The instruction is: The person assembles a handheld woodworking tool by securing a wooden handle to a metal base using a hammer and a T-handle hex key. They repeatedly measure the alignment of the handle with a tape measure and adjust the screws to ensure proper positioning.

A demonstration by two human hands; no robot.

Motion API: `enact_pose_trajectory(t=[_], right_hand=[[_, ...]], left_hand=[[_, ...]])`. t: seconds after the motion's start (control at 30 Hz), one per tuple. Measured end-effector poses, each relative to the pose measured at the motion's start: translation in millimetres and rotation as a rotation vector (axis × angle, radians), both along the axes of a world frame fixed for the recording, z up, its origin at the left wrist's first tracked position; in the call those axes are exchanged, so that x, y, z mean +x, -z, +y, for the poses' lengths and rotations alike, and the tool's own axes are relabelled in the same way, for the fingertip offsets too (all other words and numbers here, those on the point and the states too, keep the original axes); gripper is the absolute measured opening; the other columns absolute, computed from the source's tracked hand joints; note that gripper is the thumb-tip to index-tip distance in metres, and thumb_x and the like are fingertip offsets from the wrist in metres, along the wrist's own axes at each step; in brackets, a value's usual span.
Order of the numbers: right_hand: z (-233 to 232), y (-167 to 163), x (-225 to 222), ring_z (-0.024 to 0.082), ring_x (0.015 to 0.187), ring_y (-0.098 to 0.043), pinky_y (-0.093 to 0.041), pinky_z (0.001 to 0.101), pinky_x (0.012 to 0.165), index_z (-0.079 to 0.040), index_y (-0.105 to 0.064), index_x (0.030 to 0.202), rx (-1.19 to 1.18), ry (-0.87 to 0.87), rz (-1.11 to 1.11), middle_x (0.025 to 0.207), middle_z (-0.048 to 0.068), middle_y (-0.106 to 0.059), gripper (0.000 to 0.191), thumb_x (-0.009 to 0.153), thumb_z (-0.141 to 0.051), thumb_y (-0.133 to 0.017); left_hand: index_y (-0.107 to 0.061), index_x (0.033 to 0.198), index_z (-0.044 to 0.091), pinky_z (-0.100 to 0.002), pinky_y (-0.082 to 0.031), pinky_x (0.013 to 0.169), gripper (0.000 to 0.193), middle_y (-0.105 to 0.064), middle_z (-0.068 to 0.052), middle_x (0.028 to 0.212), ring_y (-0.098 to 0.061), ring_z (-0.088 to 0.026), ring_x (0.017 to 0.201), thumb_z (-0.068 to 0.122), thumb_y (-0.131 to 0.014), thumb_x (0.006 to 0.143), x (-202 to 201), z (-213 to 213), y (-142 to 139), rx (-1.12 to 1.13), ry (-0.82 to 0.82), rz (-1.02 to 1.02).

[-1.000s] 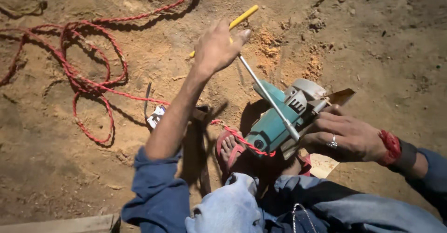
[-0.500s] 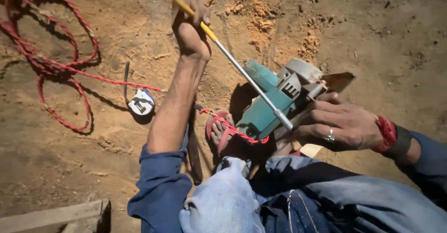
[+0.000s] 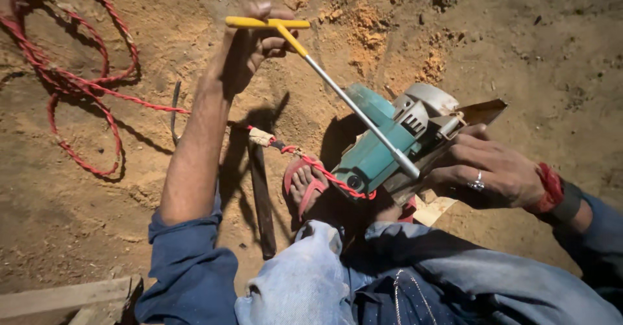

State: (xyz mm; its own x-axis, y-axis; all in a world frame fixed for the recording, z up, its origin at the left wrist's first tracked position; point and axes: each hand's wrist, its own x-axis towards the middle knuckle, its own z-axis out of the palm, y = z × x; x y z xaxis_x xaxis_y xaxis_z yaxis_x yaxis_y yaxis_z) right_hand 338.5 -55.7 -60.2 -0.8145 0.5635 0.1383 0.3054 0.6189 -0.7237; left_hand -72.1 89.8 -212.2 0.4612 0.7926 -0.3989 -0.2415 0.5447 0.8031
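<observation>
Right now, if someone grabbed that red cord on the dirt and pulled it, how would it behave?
The red cord lies in loose loops, so it is probably floppy and light. Pulled, the coils would likely drag and may snag. One end runs to the teal power tool, held by the right hand, so it could tug that.

My right hand (image 3: 496, 169) covers the far side of the green power tool (image 3: 383, 146), so the grip there is hidden, as are most of my fingertips. The wrench shaft's (image 3: 354, 107) lower end meets the tool body, but I can't tell what it's seated on; it's too small. My left hand (image 3: 243, 52) hides the middle of the yellow T-handle (image 3: 266, 22). The red cord (image 3: 78, 85) runs off the frame's upper left, end unseen. The wood plank (image 3: 61, 296) is cut by the bottom left edge. My right sleeve (image 3: 600, 234) leaves the right edge. My foot in the red sandal (image 3: 305, 185) is half under my knee. The blade is mostly behind the guard (image 3: 428, 98).
</observation>
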Motion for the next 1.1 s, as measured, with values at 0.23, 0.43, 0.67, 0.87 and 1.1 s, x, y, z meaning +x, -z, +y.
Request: enact_pose_trajectory(t=[0.23, 0.43, 0.67, 0.87, 1.1], right_hand=[[2, -1, -2, 0.022, 0.078, -0.056, -0.049, 0.0444, 0.085, -0.009, -0.070, 0.117, 0.014, -0.034, -0.039, 0.076, 0.003, -0.045, 0.036, 0.084, -0.021, -0.077], [6, -7, -12, 0.023, 0.086, -0.060, -0.047, 0.0449, 0.089, -0.011, -0.069, 0.118, -0.003, -0.058, -0.065, 0.083, 0.002, -0.053, 0.034, 0.087, -0.023, -0.073], [7, -11, -26, 0.023, 0.092, -0.061, -0.046, 0.0432, 0.088, -0.012, -0.068, 0.121, -0.003, -0.098, -0.074, 0.089, 0.003, -0.057, 0.035, 0.087, -0.023, -0.071], [5, -9, -24, 0.022, 0.095, -0.061, -0.046, 0.0427, 0.090, -0.013, -0.068, 0.120, -0.002, -0.058, -0.051, 0.091, 0.002, -0.058, 0.034, 0.088, -0.024, -0.072], [16, 4, -12, 0.022, 0.093, -0.060, -0.045, 0.0413, 0.091, -0.011, -0.065, 0.122, -0.091, -0.010, 0.072, 0.096, 0.003, -0.060, 0.033, 0.091, -0.021, -0.072]], left_hand=[[-0.046, 0.149, -0.015, -0.042, -0.051, 0.115, 0.067, -0.060, -0.032, 0.144, -0.064, -0.036, 0.134, 0.015, -0.056, 0.090, -12, 10, -22, 0.015, 0.086, -0.249], [-0.038, 0.149, -0.001, -0.034, -0.056, 0.101, 0.070, -0.065, -0.022, 0.128, -0.069, -0.027, 0.118, 0.006, -0.058, 0.082, -14, 51, -62, 0.043, 0.506, 0.176], [-0.071, 0.087, 0.002, -0.033, -0.056, 0.058, 0.042, -0.069, -0.007, 0.073, -0.069, -0.016, 0.062, 0.043, -0.065, 0.092, 65, 75, -66, 0.107, 0.755, 1.097], [-0.063, 0.077, 0.011, -0.036, -0.034, 0.048, 0.023, -0.042, 0.004, 0.060, -0.036, -0.011, 0.052, 0.030, -0.061, 0.089, 91, 48, -37, 0.557, 0.683, 1.529], [-0.062, 0.092, 0.011, -0.029, -0.034, 0.036, 0.026, -0.046, 0.007, 0.058, -0.041, -0.007, 0.043, 0.036, -0.069, 0.086, 66, 39, -20, 0.568, 0.148, 1.241]])
